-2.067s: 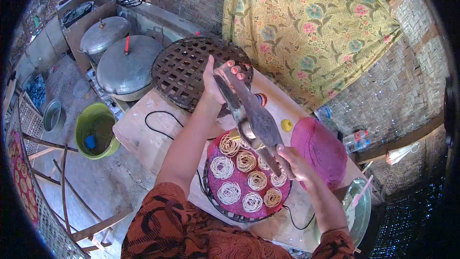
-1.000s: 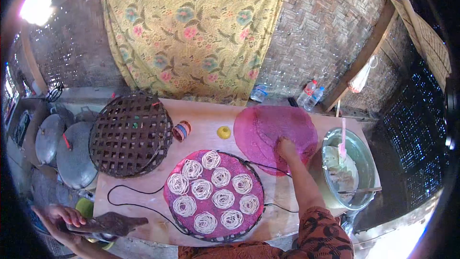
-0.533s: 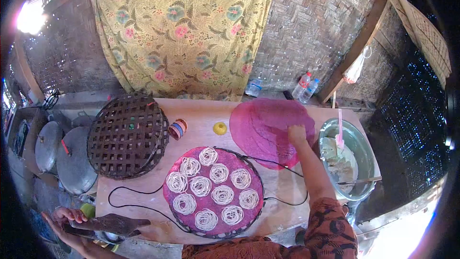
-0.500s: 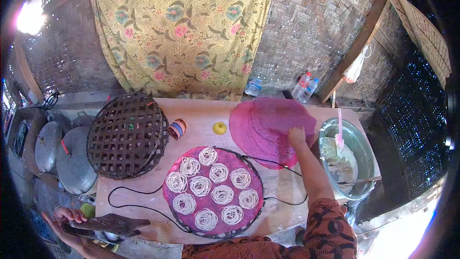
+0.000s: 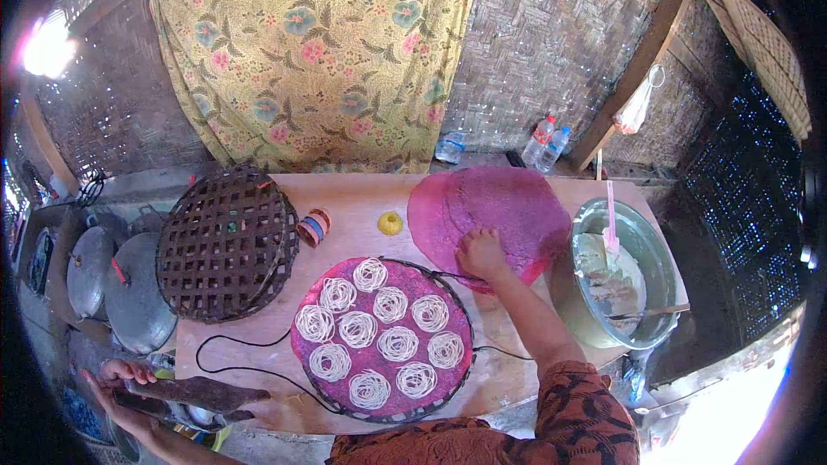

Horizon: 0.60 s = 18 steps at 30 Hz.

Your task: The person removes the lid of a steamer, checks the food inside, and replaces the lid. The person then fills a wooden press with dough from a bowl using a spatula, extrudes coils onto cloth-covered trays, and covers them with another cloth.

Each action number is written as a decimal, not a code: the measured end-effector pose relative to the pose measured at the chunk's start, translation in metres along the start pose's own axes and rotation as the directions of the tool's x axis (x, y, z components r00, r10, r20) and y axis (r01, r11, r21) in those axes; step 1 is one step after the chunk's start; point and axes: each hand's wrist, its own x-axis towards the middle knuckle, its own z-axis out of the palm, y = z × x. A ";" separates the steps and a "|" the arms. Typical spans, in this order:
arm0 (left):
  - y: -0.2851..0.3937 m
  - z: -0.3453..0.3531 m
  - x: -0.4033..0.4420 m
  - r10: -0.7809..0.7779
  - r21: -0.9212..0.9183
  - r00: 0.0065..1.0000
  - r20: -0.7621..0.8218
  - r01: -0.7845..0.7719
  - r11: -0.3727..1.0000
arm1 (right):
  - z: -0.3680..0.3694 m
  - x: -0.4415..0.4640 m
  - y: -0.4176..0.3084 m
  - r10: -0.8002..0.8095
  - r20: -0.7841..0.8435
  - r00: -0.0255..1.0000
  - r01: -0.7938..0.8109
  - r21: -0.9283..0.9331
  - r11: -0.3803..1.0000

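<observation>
Against woven walls, gripping a dark tool with left hand, lower left; touching bare pink sheets, right of centre, with right hand, grip unclear. Done, lower centre: eleven white nests.

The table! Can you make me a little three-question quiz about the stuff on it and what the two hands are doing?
1. How many white nests are there?
2. True or false: the right hand holds the dark tool.
3. What is under the right hand? A) the bucket, B) the yellow ring, C) the pink sheets.

Key: 1. Eleven. 2. False: the left hand holds the dark tool. 3. C.
</observation>
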 end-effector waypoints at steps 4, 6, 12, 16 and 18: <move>-0.001 -0.011 -0.001 0.038 0.012 0.999 0.015 -0.038 0.999 | 0.020 0.009 0.005 0.094 0.007 0.996 -0.094 0.038 0.995; 0.000 -0.016 -0.002 0.060 0.000 0.998 0.028 -0.060 0.998 | 0.017 0.021 0.010 0.195 0.177 0.965 -0.222 0.150 0.963; 0.003 -0.024 -0.005 0.059 -0.018 0.996 0.067 -0.058 0.998 | -0.029 0.028 -0.040 -0.083 -0.062 0.995 0.093 0.181 0.979; 0.006 -0.023 -0.009 0.055 -0.035 0.998 0.044 -0.053 0.998 | 0.007 0.027 -0.061 0.008 0.020 1.000 -0.013 0.255 0.967; 0.008 -0.024 -0.012 0.068 -0.039 0.997 0.036 -0.067 0.997 | -0.004 0.027 -0.050 0.067 0.154 0.986 -0.121 0.374 0.920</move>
